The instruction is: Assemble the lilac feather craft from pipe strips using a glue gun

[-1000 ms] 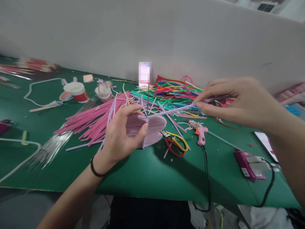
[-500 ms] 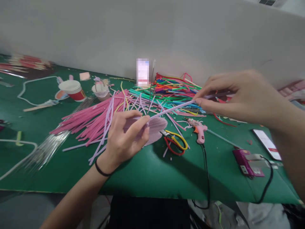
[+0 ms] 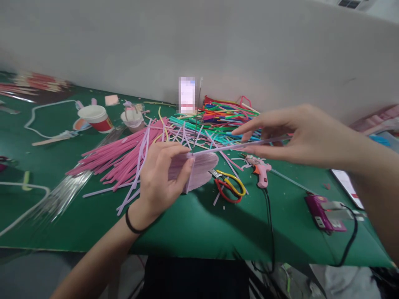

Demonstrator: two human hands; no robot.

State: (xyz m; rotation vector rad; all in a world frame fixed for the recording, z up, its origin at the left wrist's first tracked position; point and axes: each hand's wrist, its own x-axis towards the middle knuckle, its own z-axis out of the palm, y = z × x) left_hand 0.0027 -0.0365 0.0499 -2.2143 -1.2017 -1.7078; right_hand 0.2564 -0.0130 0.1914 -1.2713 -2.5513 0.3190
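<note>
My left hand (image 3: 162,178) is closed on a lilac pipe-cleaner piece (image 3: 202,168), a flat rounded shape of tightly laid rows with a ridge down its middle. A long lilac pipe cleaner (image 3: 221,148) runs from the top of that piece to the right. Over its far part is my right hand (image 3: 280,133), thumb and forefinger apart, with the strand passing loosely between thumb and fingers. A thin upright stem (image 3: 198,108) rises behind the piece. Scissors (image 3: 230,187) with red and yellow handles lie just right of it.
Pink pipe cleaners (image 3: 121,155) and a multicoloured heap (image 3: 224,120) lie behind my hands. A pink glue gun (image 3: 262,170), its cable, and a purple power block (image 3: 324,214) are at right. A paper cup (image 3: 95,118) stands left, and a lit phone (image 3: 187,95) leans at the wall.
My right hand has loosened its pinch on the strand and its fingers have spread, and the strand sits lower. The left hand's fingers have shifted, showing more of the lilac piece.
</note>
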